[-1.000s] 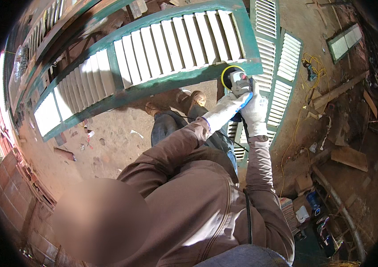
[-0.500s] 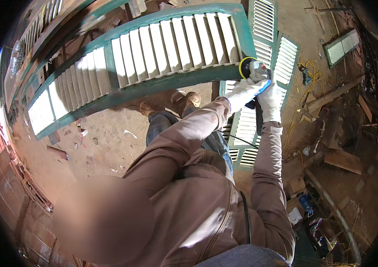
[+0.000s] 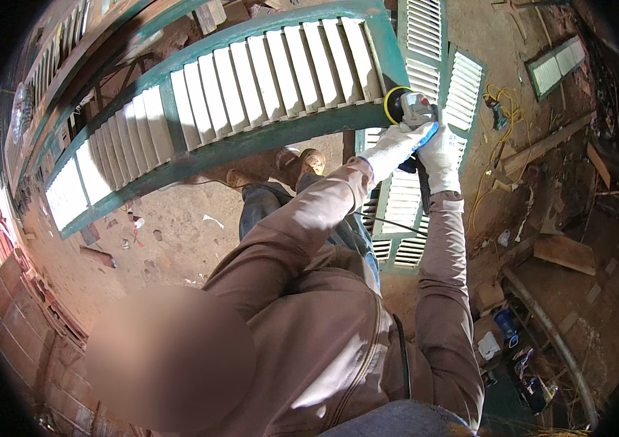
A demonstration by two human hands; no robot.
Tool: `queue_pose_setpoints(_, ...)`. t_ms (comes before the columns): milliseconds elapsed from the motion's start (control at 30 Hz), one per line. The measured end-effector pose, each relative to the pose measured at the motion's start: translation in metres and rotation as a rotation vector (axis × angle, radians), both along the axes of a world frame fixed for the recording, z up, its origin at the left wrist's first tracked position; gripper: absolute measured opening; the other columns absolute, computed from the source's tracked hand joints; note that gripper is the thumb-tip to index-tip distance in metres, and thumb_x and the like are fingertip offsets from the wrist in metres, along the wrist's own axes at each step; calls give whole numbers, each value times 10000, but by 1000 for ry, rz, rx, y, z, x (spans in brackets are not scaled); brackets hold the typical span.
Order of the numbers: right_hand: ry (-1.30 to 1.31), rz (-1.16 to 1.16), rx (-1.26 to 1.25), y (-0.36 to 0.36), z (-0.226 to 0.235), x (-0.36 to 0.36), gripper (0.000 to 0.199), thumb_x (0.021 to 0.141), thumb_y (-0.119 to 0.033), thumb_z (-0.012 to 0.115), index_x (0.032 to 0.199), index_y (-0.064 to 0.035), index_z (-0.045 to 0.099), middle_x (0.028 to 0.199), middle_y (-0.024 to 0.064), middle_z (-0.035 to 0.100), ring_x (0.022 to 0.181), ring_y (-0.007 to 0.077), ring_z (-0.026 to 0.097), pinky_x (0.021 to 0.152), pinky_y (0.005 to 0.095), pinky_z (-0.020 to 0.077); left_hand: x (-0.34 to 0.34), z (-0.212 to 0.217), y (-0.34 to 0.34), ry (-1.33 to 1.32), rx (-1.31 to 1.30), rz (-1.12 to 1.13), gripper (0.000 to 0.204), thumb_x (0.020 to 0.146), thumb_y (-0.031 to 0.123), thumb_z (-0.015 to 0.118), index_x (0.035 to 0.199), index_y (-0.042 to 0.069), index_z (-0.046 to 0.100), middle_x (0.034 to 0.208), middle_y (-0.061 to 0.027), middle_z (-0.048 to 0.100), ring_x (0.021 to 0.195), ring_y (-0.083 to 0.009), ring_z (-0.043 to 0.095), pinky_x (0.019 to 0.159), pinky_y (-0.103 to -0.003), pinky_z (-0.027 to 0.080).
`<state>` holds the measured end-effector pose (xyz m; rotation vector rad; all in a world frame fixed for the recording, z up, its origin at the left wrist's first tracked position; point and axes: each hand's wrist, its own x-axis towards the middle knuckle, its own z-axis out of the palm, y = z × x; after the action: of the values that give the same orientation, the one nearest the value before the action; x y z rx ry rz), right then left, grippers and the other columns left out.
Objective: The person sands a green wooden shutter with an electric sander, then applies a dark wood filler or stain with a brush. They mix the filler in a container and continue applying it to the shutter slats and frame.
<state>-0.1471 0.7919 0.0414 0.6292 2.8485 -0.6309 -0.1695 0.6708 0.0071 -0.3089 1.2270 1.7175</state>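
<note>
White-gloved left hand (image 3: 392,151), nearer the long green, white-slatted shutter (image 3: 211,100) stretching leftward, and right hand (image 3: 440,159) grip a grey, yellow-rimmed disc tool (image 3: 416,109).

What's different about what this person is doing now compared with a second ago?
The left hand and right hand have carried the power tool rightward along the near edge of the louvered panel, to its right end. Nothing was taken up or released: both still hold the tool. The panel and the shutters beyond seem unmoved; the view shifted slightly.
</note>
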Motion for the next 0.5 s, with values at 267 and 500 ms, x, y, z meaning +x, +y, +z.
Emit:
queue_pose_setpoints(267, 79, -1, -31, -6, -16, 19, 579, 873, -285, 698, 1384, -58, 547, 948, 279, 722, 910, 455, 709, 793, 499, 562, 11, 3, -11, 42, -2, -45, 545, 962, 520, 658, 1252, 60, 679, 956, -60, 724, 678, -146, 698, 587, -277, 570)
queue_pose_setpoints(500, 109, -50, -43, 6, -14, 24, 697, 882, -354, 729, 1461, -51, 486, 968, 258, 724, 928, 425, 715, 796, 494, 556, 6, 34, -13, -2, 31, -87, 499, 944, 499, 677, 1241, 99, 670, 923, -43, 722, 665, -161, 712, 547, -282, 586)
